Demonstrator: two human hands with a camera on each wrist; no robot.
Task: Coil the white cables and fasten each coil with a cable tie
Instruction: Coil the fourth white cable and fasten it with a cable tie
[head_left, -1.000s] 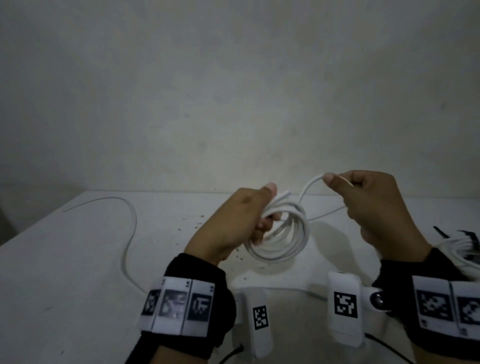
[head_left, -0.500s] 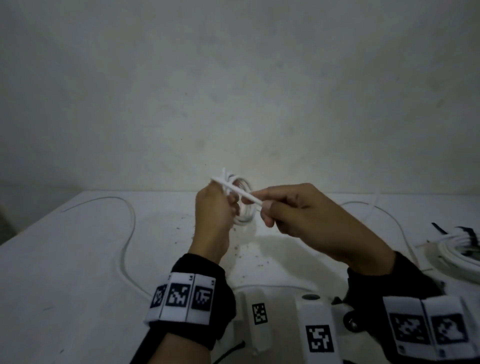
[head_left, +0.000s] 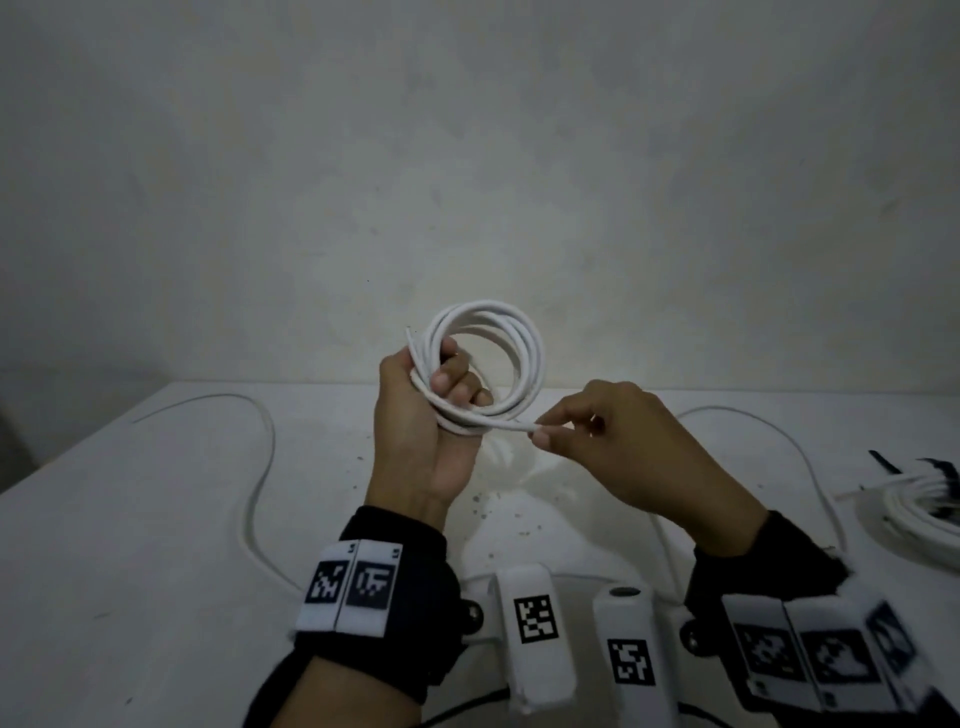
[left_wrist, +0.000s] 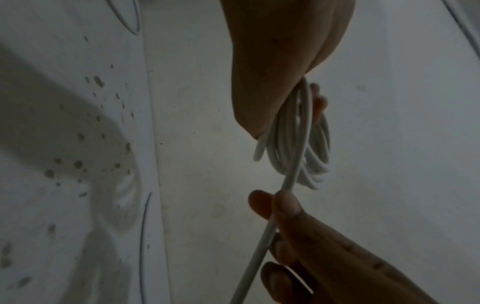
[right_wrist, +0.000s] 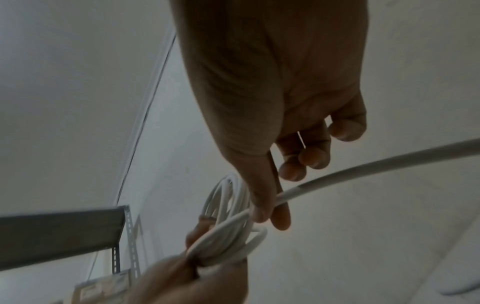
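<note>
Two loose cables and tied coil on table.

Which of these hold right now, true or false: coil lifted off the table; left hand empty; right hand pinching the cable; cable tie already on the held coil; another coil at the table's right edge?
1. The coil is held up above the table. True.
2. The left hand is empty. False: its fingers curl round the coil's strands.
3. The right hand pinches the cable where it leaves the coil. True.
4. A cable tie already binds the held coil. False: none shows on it in any view.
5. A second coil lies at the table's right edge. True.
</note>
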